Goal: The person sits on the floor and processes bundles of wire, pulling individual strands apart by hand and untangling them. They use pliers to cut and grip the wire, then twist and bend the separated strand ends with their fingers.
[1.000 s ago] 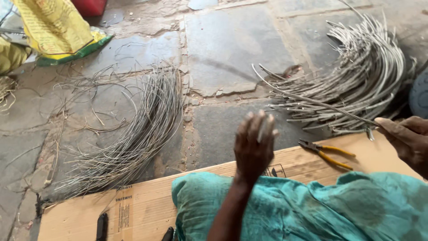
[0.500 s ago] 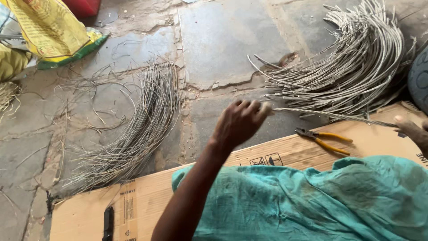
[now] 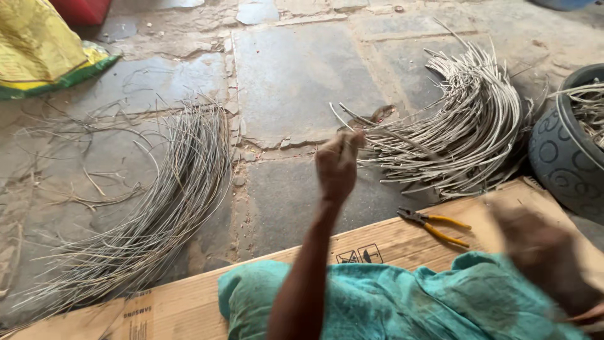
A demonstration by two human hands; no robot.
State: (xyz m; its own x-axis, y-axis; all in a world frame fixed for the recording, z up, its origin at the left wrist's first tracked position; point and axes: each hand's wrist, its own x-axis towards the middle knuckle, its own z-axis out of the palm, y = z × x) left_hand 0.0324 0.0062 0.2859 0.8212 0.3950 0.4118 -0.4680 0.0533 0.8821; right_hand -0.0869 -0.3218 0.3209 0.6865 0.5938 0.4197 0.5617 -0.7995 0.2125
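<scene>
- Outdoors, on a stone-slab floor (image 3: 296,69), the person sits with a teal cloth (image 3: 377,302) over the lap and a flattened cardboard sheet (image 3: 390,236) under it.
- Left hand (image 3: 338,165): arm stretched forward, fingers closed around the end of a thin grey cane strand (image 3: 368,126). The strand runs from the fist up and right into the pile ahead.
- Right hand (image 3: 544,255): badly motion-blurred at lower right, over the cardboard edge; cannot tell whether it is open or closed, or whether anything is in it.
- Bundle of thick curved cane lengths (image 3: 465,126): lies on the slabs just beyond the left hand, arched, cut ends fanned toward the person.
- Second pile, finer grey strands (image 3: 163,208): on the floor to the left, well apart from both hands, loose strays scattered around it.
- Pliers with yellow handles (image 3: 434,225): lying flat on the cardboard, between the two hands, untouched.
- Dark patterned pot (image 3: 566,157): right edge of view, beside the thick bundle, with more strands sitting in its mouth.
- Yellow sack with green trim (image 3: 44,53): top left corner, on the floor, far from the work.
</scene>
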